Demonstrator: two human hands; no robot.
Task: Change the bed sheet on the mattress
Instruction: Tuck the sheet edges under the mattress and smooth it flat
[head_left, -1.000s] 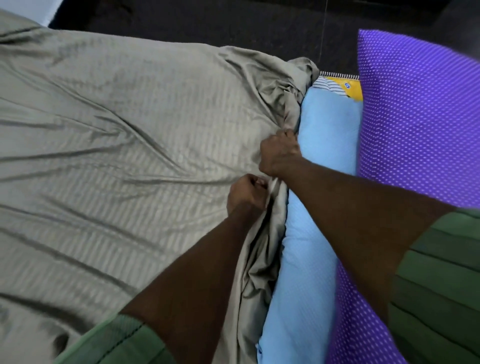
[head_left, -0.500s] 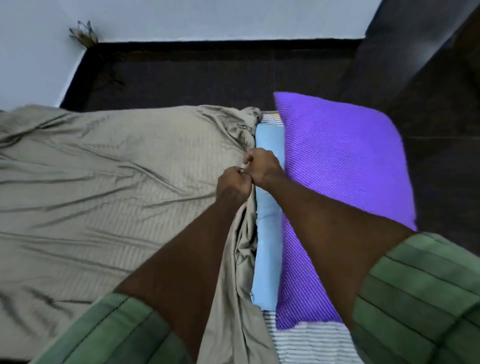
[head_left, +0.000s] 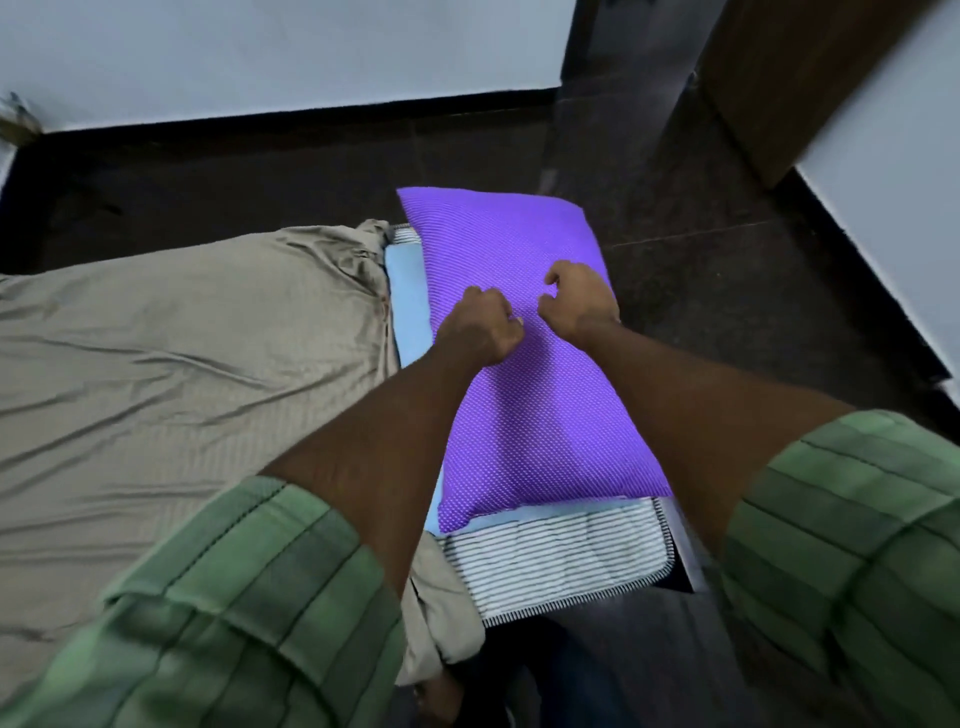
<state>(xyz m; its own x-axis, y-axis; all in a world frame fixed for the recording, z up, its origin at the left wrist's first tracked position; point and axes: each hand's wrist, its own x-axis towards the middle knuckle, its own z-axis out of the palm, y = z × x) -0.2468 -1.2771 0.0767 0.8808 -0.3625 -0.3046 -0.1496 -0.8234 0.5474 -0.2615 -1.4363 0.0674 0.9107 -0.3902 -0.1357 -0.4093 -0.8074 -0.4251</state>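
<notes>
A wrinkled grey-beige bed sheet (head_left: 182, 364) covers the left part of the mattress, its right edge bunched along a strip of light blue sheet (head_left: 408, 296). The bare striped mattress (head_left: 545, 564) shows at the near right corner. A purple dotted pillow (head_left: 535, 426) lies along the mattress's right side. Both my hands are over the pillow's far half. My left hand (head_left: 480, 327) is curled into a fist and holds nothing. My right hand (head_left: 579, 304) has loosely bent fingers with a gap to the thumb. Whether either hand touches the pillow is unclear.
Dark floor (head_left: 234, 182) surrounds the mattress at the back and right. A pale wall (head_left: 260, 52) runs behind, with a brown wooden door or panel (head_left: 789, 78) at the upper right. A fold of the grey sheet (head_left: 441, 623) hangs over the near edge.
Both hands have let go of the grey sheet's edge and moved right, over the purple pillow. The view has pulled back and shows more floor and wall.
</notes>
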